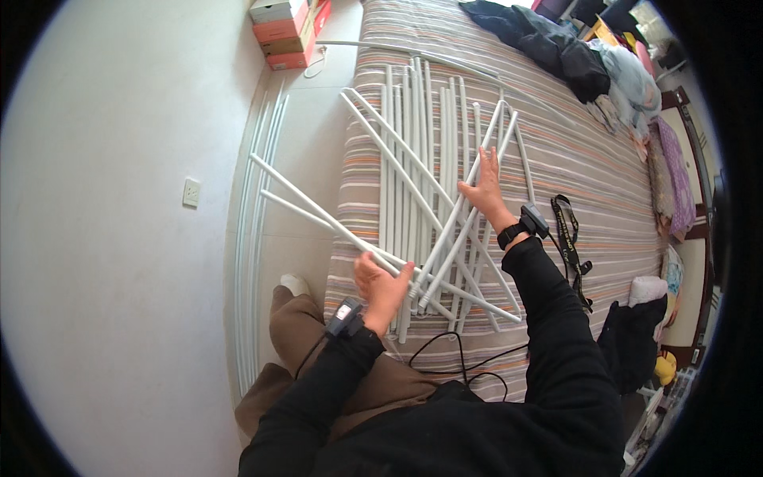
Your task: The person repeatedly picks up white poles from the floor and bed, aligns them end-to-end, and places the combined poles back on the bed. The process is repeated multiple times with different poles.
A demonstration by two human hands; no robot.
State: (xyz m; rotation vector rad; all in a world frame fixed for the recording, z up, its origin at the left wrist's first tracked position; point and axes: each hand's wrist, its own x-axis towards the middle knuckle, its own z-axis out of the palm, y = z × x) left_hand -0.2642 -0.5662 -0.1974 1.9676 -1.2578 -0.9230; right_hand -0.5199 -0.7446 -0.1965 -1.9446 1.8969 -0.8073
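While my left hand (pixel 383 285) curls round one white pole (pixel 298 190), slanting from far left to near right, my right hand (pixel 486 193) touches a second pole (pixel 448 224) farther up. That one leans the other way. They cross over the striped bed (pixel 588 159), nearer my left hand. My right fingers are nearly straight, so I can't tell if they hold tight.

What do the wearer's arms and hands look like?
Left hand and right hand are ungloved. The sleeves are long and black. Each wrist carries a dark, boxy device, the left one with a pale patch and thin dark cable. A black strap circles the right wrist.
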